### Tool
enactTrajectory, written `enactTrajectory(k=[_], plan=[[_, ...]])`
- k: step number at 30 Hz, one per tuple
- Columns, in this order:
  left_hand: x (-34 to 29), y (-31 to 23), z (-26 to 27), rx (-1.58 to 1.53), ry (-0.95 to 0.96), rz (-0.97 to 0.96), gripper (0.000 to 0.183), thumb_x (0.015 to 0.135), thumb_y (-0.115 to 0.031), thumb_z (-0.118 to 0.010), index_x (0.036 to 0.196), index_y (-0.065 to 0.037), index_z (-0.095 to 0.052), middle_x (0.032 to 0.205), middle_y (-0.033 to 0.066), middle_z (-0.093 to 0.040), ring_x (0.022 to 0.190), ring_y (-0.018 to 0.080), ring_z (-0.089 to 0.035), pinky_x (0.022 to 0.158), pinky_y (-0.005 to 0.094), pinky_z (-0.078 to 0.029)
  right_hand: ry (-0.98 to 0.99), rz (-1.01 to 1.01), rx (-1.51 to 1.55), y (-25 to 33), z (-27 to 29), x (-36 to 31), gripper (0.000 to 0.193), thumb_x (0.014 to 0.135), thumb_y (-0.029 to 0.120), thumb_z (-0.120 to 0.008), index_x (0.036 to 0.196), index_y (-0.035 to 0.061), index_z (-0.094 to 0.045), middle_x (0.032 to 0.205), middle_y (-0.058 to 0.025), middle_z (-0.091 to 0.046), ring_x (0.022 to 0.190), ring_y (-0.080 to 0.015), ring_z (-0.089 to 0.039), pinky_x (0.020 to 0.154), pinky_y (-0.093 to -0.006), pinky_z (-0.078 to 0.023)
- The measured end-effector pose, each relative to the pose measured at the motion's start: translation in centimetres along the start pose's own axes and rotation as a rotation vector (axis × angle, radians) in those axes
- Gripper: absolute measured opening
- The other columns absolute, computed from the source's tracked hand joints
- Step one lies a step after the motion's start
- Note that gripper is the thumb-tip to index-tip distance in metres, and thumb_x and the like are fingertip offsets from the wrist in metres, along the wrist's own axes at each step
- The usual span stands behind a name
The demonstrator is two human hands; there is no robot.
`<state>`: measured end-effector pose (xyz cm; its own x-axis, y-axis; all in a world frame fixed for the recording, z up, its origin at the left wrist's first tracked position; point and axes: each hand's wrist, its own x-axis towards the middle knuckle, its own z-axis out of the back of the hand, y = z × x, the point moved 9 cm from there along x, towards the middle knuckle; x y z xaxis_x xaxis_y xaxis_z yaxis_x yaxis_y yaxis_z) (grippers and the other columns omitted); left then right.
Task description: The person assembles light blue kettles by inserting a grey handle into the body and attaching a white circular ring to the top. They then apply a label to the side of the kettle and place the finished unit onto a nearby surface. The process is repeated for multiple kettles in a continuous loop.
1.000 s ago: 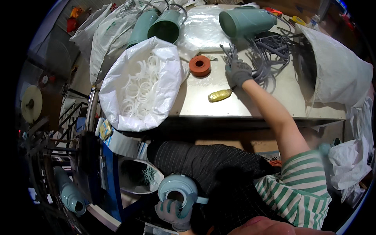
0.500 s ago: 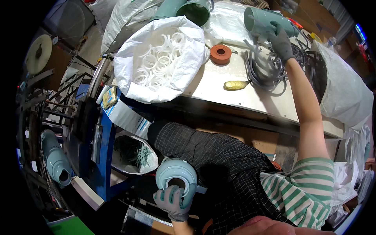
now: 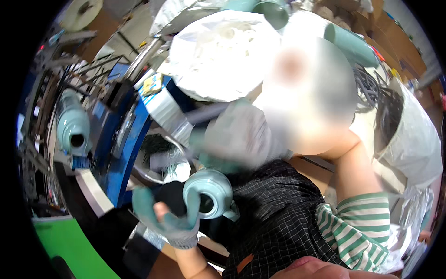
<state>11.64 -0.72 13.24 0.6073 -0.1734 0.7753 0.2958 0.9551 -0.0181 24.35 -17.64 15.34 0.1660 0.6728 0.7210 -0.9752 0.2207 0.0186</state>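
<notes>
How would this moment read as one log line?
left hand: open, at teal pot | right hand: blurred, grip unclear | bag: white rings inside

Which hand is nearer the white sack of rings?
Right: the right hand is just below the sack in the picture; the left hand is lower, by the teal housing.

No words or numbers can be read; the marks on the yellow pack (image 3: 152, 85) and the blue-and-white sheet (image 3: 161, 106) near it are too small.
</notes>
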Motion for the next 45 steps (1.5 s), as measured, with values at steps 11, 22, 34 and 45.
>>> enactTrajectory(k=[11,22,34,45], plan=[[-15.1,17.4,-0.5,-0.832,-0.465,1.333,0.035,0.106,-0.013,-0.061,0.139,0.001,-0.058,0.100,0.0061,-0.064,0.084,0.0118,-0.061,0.075,0.0257,-0.052,0.198,-0.010,0.709,10.7,-12.0,-0.2,0.083,0.066,0.045,-0.093,0.133,0.0063,-0.063,0.132,-0.0179,-0.064,0.114,-0.0385,-0.066,0.098,-0.0522,-0.053],[-16.5,11.0,-8.2,-1.614,-0.616,1.389,0.039,0.108,-0.050,-0.056,0.099,-0.012,-0.061,0.071,-0.0013,-0.054,0.054,0.0106,-0.052,0.048,0.0268,-0.044,0.092,-0.082,0.848,7.6,-9.6,-2.8,0.081,0.069,0.029,-0.096,0.137,0.0089,-0.056,0.127,-0.0239,-0.060,0.114,-0.0420,-0.066,0.090,-0.0509,-0.061],[-16.3,6.0,-7.9,-1.822,-0.554,1.352,0.022,0.108,-0.027,-0.056,0.103,-0.006,-0.062,0.090,0.0029,-0.061,0.078,0.0166,-0.062,0.073,0.0301,-0.054,0.292,-0.019,1.048,10.4,-9.1,-0.5,0.053,0.066,0.018,-0.095,0.107,0.0095,-0.062,0.110,-0.0150,-0.063,0.106,-0.0396,-0.066,0.093,-0.0552,-0.057],[-4.1,-2.5,3.9,-0.813,-0.255,-0.160,0.040,0.086,-0.051,-0.074,0.072,-0.015,-0.062,0.092,0.0023,-0.064,0.086,0.0249,-0.063,0.083,0.0507,-0.051,0.022,-0.291,1.187,7.9,-7.8,0.6,0.050,0.066,0.023,-0.095,0.099,0.0066,-0.062,0.101,-0.0102,-0.058,0.102,-0.0311,-0.061,0.097,-0.0480,-0.053]])
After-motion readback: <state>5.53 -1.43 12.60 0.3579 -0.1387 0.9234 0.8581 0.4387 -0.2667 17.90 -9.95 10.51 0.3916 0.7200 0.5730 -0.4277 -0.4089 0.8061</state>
